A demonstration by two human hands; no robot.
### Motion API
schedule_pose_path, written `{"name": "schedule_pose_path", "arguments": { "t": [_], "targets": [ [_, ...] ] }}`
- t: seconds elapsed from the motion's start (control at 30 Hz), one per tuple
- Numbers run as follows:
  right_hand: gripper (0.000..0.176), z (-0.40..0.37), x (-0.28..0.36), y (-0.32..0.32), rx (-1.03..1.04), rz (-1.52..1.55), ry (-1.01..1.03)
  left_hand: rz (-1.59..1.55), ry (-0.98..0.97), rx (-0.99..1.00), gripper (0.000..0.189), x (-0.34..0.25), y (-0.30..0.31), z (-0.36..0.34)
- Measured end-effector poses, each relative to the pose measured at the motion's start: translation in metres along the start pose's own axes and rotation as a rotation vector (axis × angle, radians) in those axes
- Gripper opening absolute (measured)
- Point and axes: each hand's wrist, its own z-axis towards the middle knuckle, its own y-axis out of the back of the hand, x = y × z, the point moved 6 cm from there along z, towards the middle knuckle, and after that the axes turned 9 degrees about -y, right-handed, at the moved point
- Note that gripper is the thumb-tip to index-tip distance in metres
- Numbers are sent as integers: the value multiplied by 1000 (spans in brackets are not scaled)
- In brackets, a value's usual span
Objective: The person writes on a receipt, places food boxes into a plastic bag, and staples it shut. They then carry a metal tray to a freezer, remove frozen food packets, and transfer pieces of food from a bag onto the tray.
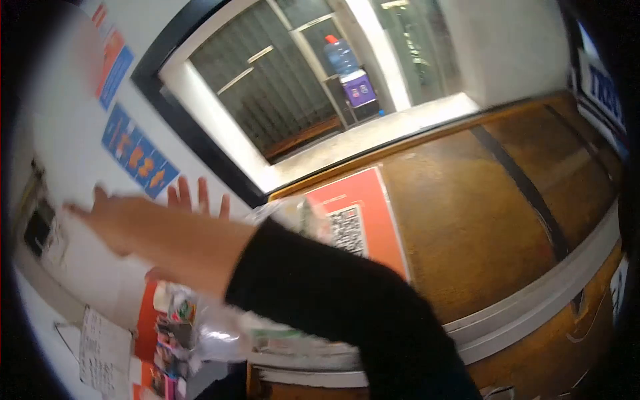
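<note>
My right arm, in a black sleeve, crosses from the lower right toward the left wall. My right hand is slightly blurred in front of the wall, fingers stretched left toward a dark wall fitting, with nothing visible in it. Behind that forearm, the fingers of my left hand point up and spread apart; its palm is mostly hidden. Below it hangs or lies clear plastic wrapping beside small colourful packets. A red card with a QR code lies on the wooden counter, partly covered by my sleeve.
The brown wooden counter has dark strips across it and a pale front edge. Beyond a dark-framed opening stands a water dispenser with a blue bottle. A blue poster and a handwritten sheet hang on the left.
</note>
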Motion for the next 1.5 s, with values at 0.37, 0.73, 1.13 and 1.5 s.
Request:
{"name": "schedule_pose_path", "arguments": {
  "t": [0.37, 0.73, 1.13, 1.5],
  "targets": [
    [103, -15, -47, 33, -51, -32, 141, -140, -118, -1, 25, -5, 52, 41],
    [66, -14, -62, 53, -351, -55, 5, -46, 67, 190, 22, 5, 52, 76],
    [90, -37, -89, 15, 232, 140, -527, -572, 310, 6, 18, 9, 52, 102],
    [72, -52, 33, -26, 380, -132, -593, -487, 630, 185, 20, 76, 86, 103]
  ]
}}
